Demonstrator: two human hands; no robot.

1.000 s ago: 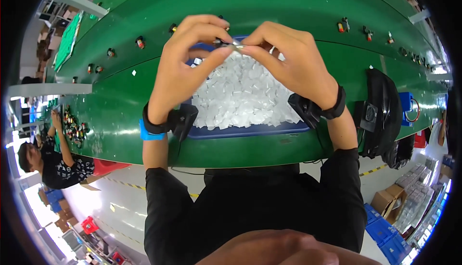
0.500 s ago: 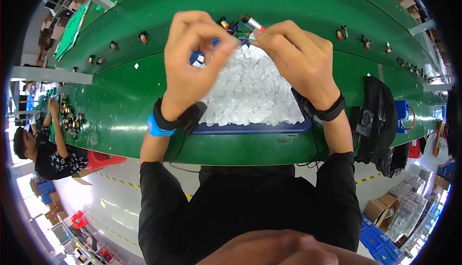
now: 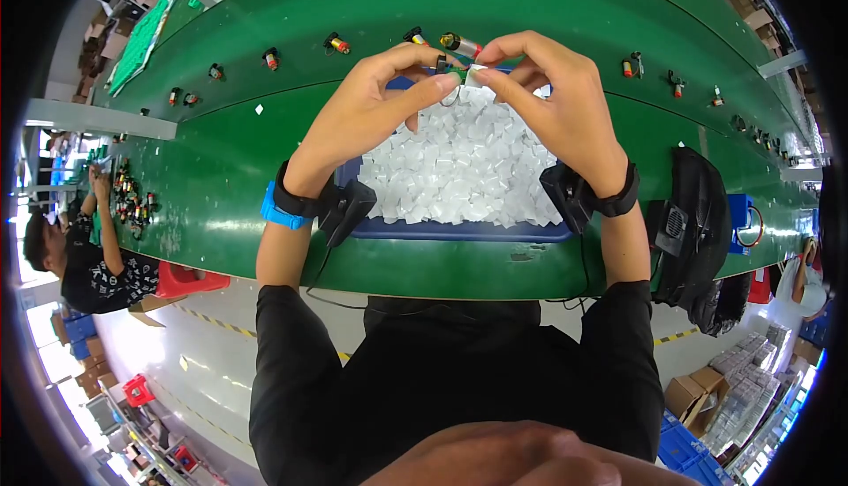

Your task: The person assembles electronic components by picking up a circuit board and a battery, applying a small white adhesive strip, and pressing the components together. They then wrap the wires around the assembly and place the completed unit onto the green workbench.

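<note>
"So, what does the left hand (image 3: 353, 120) have?"

"Its thumb and fingertips close on a small black-and-green part (image 3: 445, 67), held up by the far edge of the blue tray (image 3: 459, 232). A thin wire loop (image 3: 451, 99) hangs just below them."

"And the right hand (image 3: 563, 93)?"

"It grips a white square (image 3: 477, 74) between thumb and fingertips, right beside the black-and-green part. Whether the two touch, I cannot tell."

"What about the silver cylinder (image 3: 463, 45)?"

"It lies slanted just beyond the fingertips, its red end toward the right hand and its yellowish end to the left. I can't tell whether it is joined to the black-and-green part."

"And in the tray?"

"A broad heap of white squares (image 3: 459, 168). The tray sits on the green bench (image 3: 495, 276), between the forearms."

"Anything along the far side?"

"Small coloured parts, spaced out in a row, some to the left (image 3: 338, 43) and some to the right."

"What's at the sides?"

"On the right, a black bag (image 3: 698, 230), with a black box (image 3: 668, 225) at its left and a blue box (image 3: 738, 221) at its right. Well over to the left, a co-worker (image 3: 102, 274) in a patterned black top sits with both arms stretched out beside a pile of small parts (image 3: 134, 199)."

"And the wrists?"

"Each wears a black strap; the left also has a blue band (image 3: 283, 209)."
</note>
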